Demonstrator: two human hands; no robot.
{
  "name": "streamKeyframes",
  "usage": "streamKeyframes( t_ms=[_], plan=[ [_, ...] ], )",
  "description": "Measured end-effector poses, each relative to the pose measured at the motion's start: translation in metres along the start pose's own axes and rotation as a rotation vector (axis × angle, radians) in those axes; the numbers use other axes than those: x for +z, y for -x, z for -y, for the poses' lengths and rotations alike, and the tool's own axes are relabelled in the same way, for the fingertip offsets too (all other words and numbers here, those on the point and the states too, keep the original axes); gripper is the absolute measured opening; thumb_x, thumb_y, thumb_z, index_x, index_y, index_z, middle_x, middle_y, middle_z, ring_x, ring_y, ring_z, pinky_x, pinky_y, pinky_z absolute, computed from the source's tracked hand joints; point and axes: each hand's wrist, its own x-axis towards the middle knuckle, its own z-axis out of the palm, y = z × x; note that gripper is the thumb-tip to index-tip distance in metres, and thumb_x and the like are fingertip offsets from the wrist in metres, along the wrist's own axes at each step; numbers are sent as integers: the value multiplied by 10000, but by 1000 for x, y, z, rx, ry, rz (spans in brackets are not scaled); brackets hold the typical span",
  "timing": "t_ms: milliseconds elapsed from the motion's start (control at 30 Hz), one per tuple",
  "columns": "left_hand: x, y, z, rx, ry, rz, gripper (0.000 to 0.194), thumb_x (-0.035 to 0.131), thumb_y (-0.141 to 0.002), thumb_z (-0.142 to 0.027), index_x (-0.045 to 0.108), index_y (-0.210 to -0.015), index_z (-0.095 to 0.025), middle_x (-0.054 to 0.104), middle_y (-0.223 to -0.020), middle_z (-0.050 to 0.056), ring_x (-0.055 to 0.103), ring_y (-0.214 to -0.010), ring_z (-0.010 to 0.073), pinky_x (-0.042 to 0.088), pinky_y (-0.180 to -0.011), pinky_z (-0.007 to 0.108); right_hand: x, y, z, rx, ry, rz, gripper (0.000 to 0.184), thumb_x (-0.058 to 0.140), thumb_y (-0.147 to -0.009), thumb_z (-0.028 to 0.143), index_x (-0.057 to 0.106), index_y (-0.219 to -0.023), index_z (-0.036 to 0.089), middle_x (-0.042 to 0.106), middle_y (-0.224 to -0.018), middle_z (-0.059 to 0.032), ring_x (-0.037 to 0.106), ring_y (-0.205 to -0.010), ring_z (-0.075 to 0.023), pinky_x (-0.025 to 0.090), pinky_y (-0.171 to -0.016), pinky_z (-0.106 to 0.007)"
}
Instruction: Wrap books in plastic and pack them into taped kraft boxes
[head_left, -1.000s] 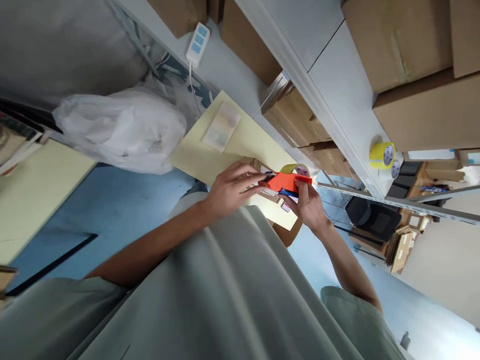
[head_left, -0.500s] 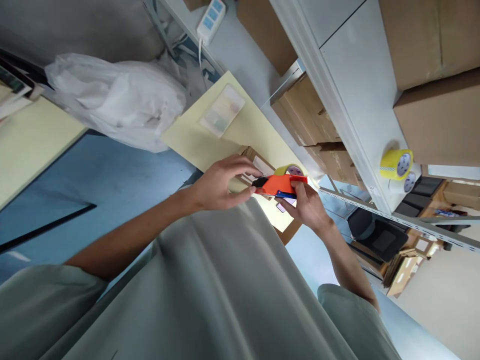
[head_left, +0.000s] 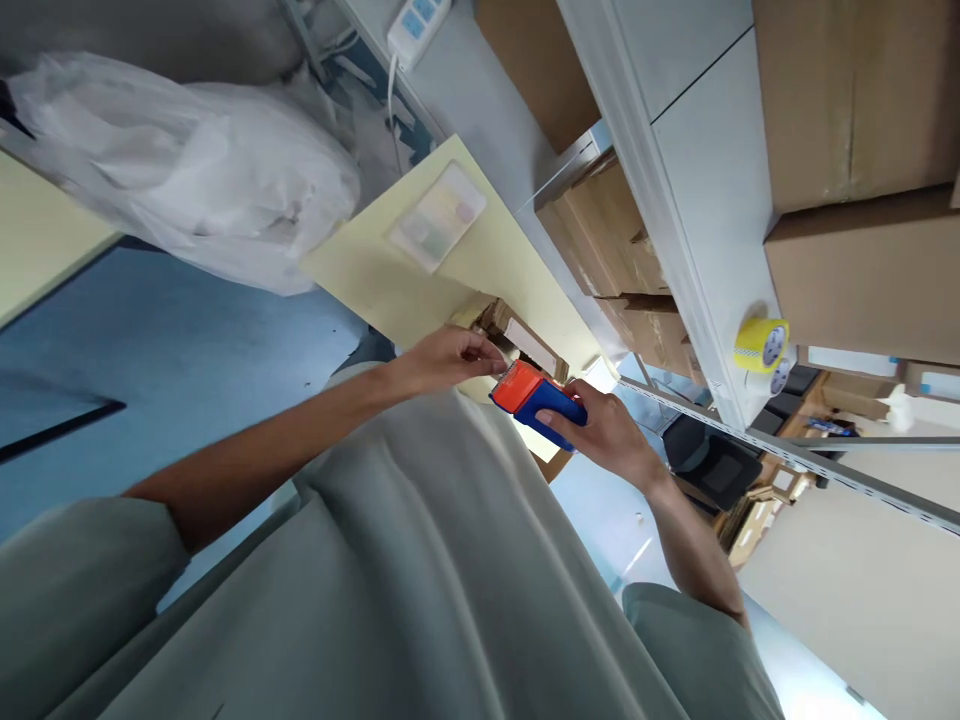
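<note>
An orange-and-blue tape dispenser [head_left: 541, 400] is gripped in my right hand [head_left: 600, 430], its orange end with a dark toothed edge facing left. My left hand [head_left: 457, 358] has thumb and fingertips pinched together right at that end; whatever is between them is too small to make out. Just beyond both hands, a small open cardboard box [head_left: 532, 338] with a white label rests on the pale yellow table [head_left: 367, 270].
A clear plastic case [head_left: 439, 218] lies farther up the table. Left of it bulges a white plastic bag [head_left: 202, 180]. A metal shelf [head_left: 675, 230] on the right holds cardboard boxes [head_left: 862, 270] and yellow tape rolls [head_left: 762, 345]. A power strip [head_left: 417, 30] is at the top.
The tape dispenser has turned in my right hand, so its blue side now shows. My left fingers, apart before, have closed to a pinch at its end. The view has shifted slightly.
</note>
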Motion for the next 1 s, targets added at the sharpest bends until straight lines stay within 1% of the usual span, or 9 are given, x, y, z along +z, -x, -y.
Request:
streamKeyframes(
  t_ms=[67, 167, 267, 333, 500, 600, 700, 867, 1000],
  plan=[
    [-17, -5, 10, -23, -24, -41, 410, 848, -783, -620, 860, -859, -218, 769, -778, 18, 714, -798, 203, 556, -720, 276, -16, 5, 6, 90, 18, 62, 529, 666, -976, 776, 683, -1059, 254, 795, -855, -35, 751, -711, -233, 480, -605, -312],
    [-52, -16, 29, -86, -11, -149, 341, 859, -782, -546, 864, -855, -214, 656, -653, -6, 602, -647, 154, 467, -593, 249, -44, 12, 14, 211, 51, 132, 541, 664, -964, 783, 695, -1008, 245, 765, -755, -17, 716, -613, -211, 451, -553, -311],
    [-80, -32, 44, -149, 52, -132, 273, 856, -800, -475, 856, -833, -204, 572, -621, -14, 471, -558, 111, 405, -534, 240, -67, 16, 29, 249, 44, 122, 543, 675, -948, 775, 710, -970, 233, 769, -763, -23, 716, -614, -197, 469, -545, -303],
    [-87, -43, 51, -159, 79, -114, 254, 857, -808, -447, 843, -807, -193, 563, -638, -4, 456, -564, 110, 408, -537, 248, -74, 15, 43, 260, 11, 94, 550, 687, -930, 780, 708, -954, 231, 772, -770, -29, 724, -625, -198, 484, -539, -296],
    [-83, -67, 68, -147, 146, -95, 296, 878, -812, -470, 821, -781, -182, 587, -668, 18, 494, -625, 140, 409, -561, 270, -73, 3, 75, 296, -69, 65, 583, 692, -912, 820, 681, -909, 236, 747, -705, -22, 717, -570, -193, 502, -507, -286],
    [-79, -75, 77, -170, 175, -39, 276, 849, -859, -440, 828, -829, -167, 561, -628, -9, 424, -607, 122, 359, -553, 266, -71, -3, 85, 316, -105, 59, 573, 715, -909, 808, 678, -916, 236, 736, -677, -14, 707, -533, -187, 500, -484, -278],
    [-73, -79, 78, -216, 141, -63, 231, 835, -896, -387, 846, -875, -157, 534, -581, -39, 374, -601, 111, 328, -573, 274, -71, -7, 91, 352, -141, 67, 562, 752, -892, 795, 672, -916, 239, 740, -674, -11, 708, -520, -191, 499, -466, -274],
    [-62, -85, 74, -186, 148, -85, 133, 853, -868, -272, 833, -772, -182, 631, -617, -38, 527, -703, 131, 395, -694, 293, -71, -8, 98, 394, -154, 58, 567, 753, -894, 805, 663, -908, 245, 749, -687, -16, 728, -529, -204, 506, -452, -276],
    [-58, -86, 79, -123, 59, -101, 148, 847, -871, -319, 852, -824, -179, 764, -768, 2, 641, -802, 173, 435, -751, 305, -67, -8, 102, 406, -116, 56, 576, 710, -916, 819, 666, -897, 245, 754, -699, -22, 733, -546, -202, 514, -467, -278]
  ],
)
